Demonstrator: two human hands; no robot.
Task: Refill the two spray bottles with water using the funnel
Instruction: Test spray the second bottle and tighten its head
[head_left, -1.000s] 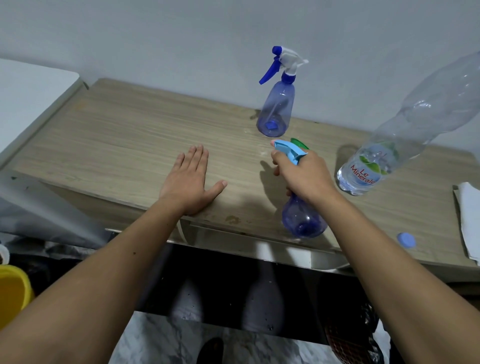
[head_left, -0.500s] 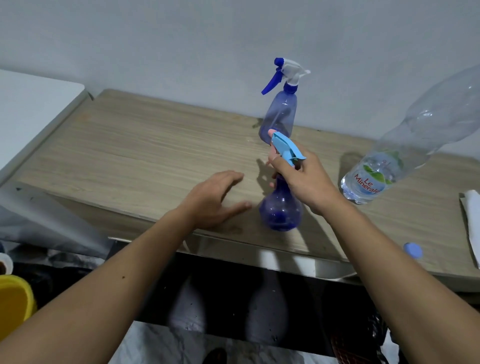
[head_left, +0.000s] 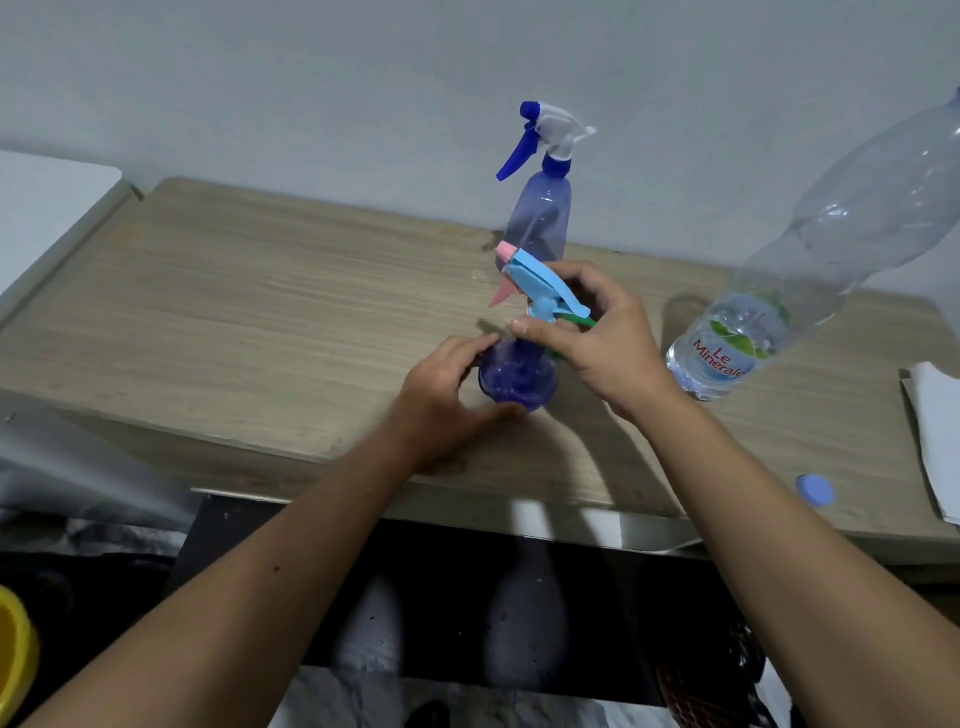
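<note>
Both hands are on the near spray bottle (head_left: 519, 376), which stands upright on the wooden tabletop (head_left: 260, 322) close to its front edge. The left hand (head_left: 447, 400) cups the round purple base, its fingers (head_left: 467, 345) curled round the far side and the thumb lying along the near side. Just above those fingers, the right hand (head_left: 597, 332) pinches the neck under the light-blue sprayer head (head_left: 540, 288), thumb tip in front and fingers wrapped behind the pink-tipped trigger. Behind the right hand's fingers a sliver of something green (head_left: 579, 319) shows, most of it hidden, so I cannot say what it is. Beyond both hands, near the wall, the second spray bottle (head_left: 540, 218) stands upright with its white and dark-blue sprayer still on. To the right of the right hand, apart from it, a large clear water bottle (head_left: 779, 291) with a "Le Minerale" label stands uncapped or not, I cannot tell, its top being cut off. A small blue cap (head_left: 815, 489) lies near the tabletop's front edge, right of the right forearm, beside a white cloth or paper (head_left: 935, 441).
</note>
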